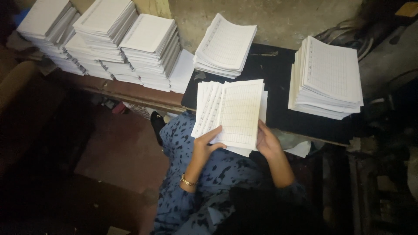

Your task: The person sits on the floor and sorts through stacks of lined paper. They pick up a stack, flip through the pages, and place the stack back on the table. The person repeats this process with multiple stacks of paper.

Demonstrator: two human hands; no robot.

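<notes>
Ruled white sheets (233,114), fanned at the left edge, lined in columns

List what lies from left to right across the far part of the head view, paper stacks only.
Cluster of tall white ruled-paper stacks on the wooden bench → slanted stack of ruled sheets at the black table's back edge → thick stack of ruled sheets at the table's right end.

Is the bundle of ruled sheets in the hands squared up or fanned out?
Fanned out. The bundle of ruled sheets shows several staggered left edges, stepped like a fan, while the left hand and right hand grip its lower edge.
</notes>
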